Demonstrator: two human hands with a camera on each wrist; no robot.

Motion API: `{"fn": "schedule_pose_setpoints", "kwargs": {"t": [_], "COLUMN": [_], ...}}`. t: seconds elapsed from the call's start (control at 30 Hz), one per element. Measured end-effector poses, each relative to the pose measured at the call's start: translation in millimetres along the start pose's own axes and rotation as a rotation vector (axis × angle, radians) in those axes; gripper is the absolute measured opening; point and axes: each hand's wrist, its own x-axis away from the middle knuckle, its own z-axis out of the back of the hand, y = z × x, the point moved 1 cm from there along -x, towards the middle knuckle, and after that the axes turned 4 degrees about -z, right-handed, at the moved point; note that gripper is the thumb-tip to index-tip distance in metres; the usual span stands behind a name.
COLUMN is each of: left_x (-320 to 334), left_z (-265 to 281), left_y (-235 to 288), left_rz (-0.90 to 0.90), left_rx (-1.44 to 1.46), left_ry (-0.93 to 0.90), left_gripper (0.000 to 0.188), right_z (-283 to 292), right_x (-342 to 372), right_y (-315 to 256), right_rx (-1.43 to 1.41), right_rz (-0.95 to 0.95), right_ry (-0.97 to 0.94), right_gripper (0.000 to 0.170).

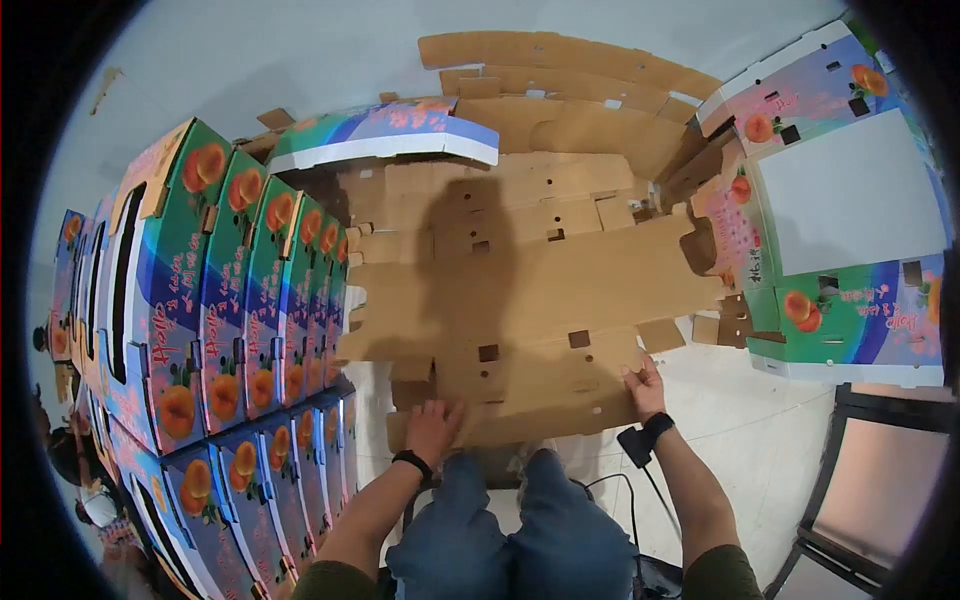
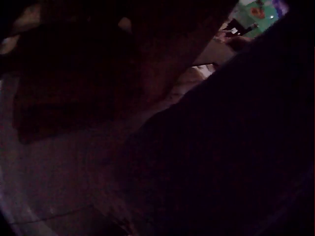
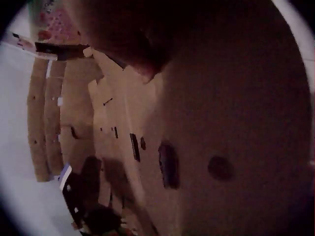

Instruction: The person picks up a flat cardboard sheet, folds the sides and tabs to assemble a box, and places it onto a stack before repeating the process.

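A broad, flat brown cardboard sheet [image 1: 540,390] with punched slots and holes lies before the person's knees, plain side up. At its near left corner the left hand [image 1: 433,428] grips the edge, fingers over the top. The right hand [image 1: 645,385] holds the right edge; in the right wrist view a fingertip [image 3: 147,73] shows at the board beside the slots. Beyond this sheet, more flattened cardboard [image 1: 540,270] is stacked. The left wrist view is very dark, and the left fingers' undersides are hidden.
Printed fruit boxes [image 1: 180,300] stand stacked in rows along the left. A printed carton with a white panel [image 1: 850,190] stands at the right, above a dark-framed piece [image 1: 880,480]. Tall cardboard [image 1: 570,65] leans on the back wall. Cables run by the right wrist.
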Motion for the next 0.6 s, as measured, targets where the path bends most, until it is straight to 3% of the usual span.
{"fn": "schedule_pose_setpoints", "kwargs": {"t": [0.03, 0.07, 0.17, 0.27, 0.47, 0.6], "left_x": [-1.8, -3.6, 0.3, 4.0, 14.2, 14.8], "left_z": [14.8, 29.2, 60.4, 70.0, 96.3, 84.2], "left_y": [9.8, 18.2, 31.8, 28.6, 29.3, 9.1], "left_rz": [-0.024, -0.048, -0.096, -0.155, -0.200, -0.154], "left_rx": [-0.001, -0.003, 0.076, 0.032, -0.147, -0.095], "left_ry": [-0.061, -0.121, -0.085, 0.045, 0.095, 0.028], "left_gripper": [0.092, 0.094, 0.111, 0.115, 0.087, 0.083], "right_z": [11.6, 21.1, 38.2, 44.8, 20.7, 8.4], "right_x": [-4.8, -12.0, -7.1, -10.6, 1.9, -4.5], "right_y": [7.1, 27.7, 42.5, 59.2, 75.6, 118.8], "right_rx": [0.058, -0.124, -0.320, -0.275, -0.153, -0.432], "right_rz": [-0.111, -0.113, -0.195, -0.282, -0.321, -0.268], "right_ry": [-0.006, -0.028, -0.030, -0.034, 0.053, 0.043], "right_gripper": [0.055, 0.054, 0.054, 0.055, 0.063, 0.057]}}
